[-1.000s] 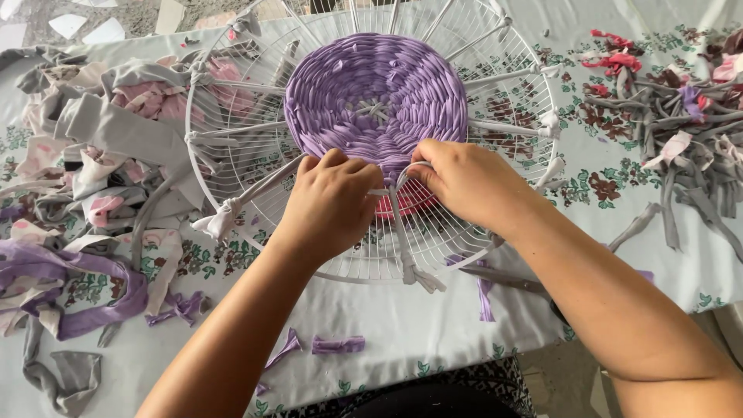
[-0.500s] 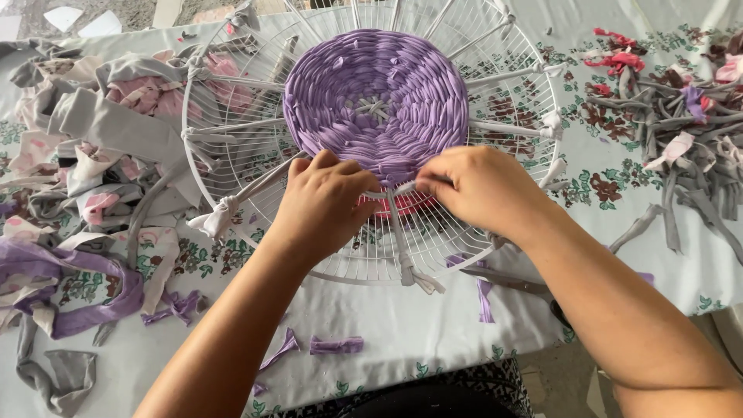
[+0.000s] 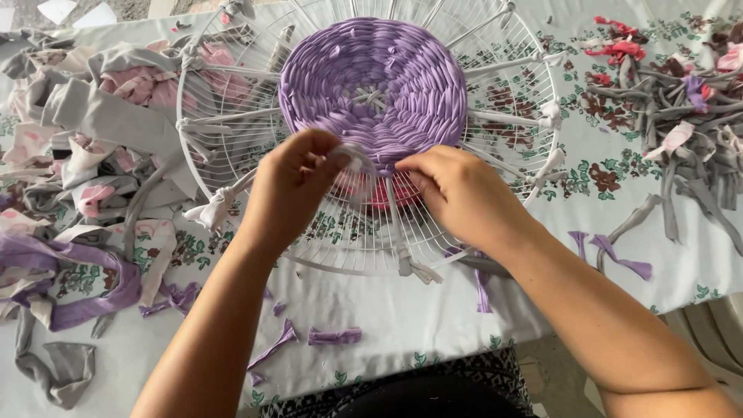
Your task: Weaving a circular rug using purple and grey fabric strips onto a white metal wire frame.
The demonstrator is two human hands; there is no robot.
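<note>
Left hand point(image 3: 298, 182), right hand point(image 3: 457, 193) pinch strip at purple weave point(image 3: 373, 85) near edge.

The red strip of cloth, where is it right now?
In the head view, the red strip sits centre, under the wire frame, between both hands below the purple weave.

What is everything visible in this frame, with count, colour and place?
round white wire frame: one, white, centre of the table, spokes wrapped with pale fabric knots
woven purple fabric disc: one, purple, at the middle of the frame
red fabric strip: one, red, at the disc's near edge, between the hands
floral tablecloth: one, white with green and dark red flowers, covering the table
pile of grey, pink and purple fabric scraps: one pile, left side
pile of grey and red fabric strips: one pile, right side
loose purple snippets: several, near edge
left hand: pinching a pale strip at the frame
right hand: fingers at the red strip
</note>
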